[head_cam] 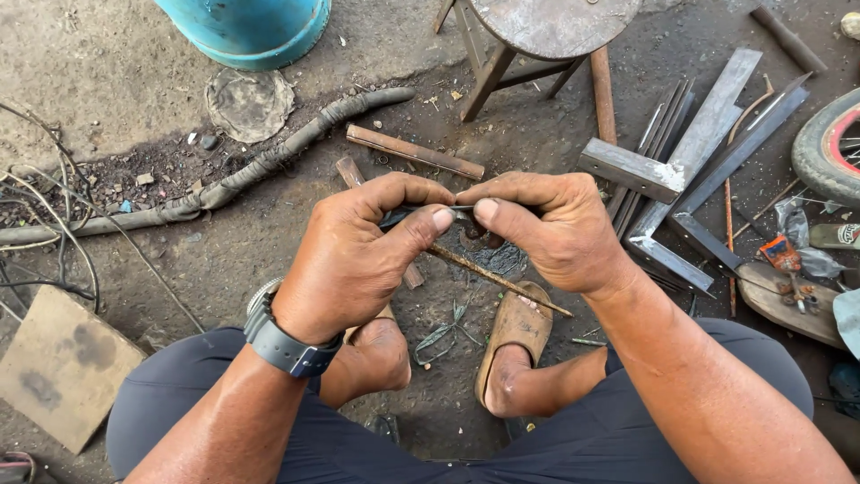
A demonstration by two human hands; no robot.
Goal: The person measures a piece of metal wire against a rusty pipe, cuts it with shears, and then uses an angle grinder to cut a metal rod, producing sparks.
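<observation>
Both hands (457,237) pinching thin rod (502,282)

A single head-worn camera looks steeply down, close over the lap, toward the dirt ground (269,242).

1. Everything I see sits on a dirt floor (269,242), dark and stained.
2. A wrapped hose (251,170) snakes across it from the left edge.
3. Loose wires (45,233) tangle at the left; a flat cardboard piece (63,363) lies below them.
4. A blue barrel (246,27) stands at the top, a wooden stool (537,36) beside it.
5. Metal bars (708,152) are piled on the right, near a tyre (829,148).
6. A rusty bar (414,152) lies mid-floor.
</observation>
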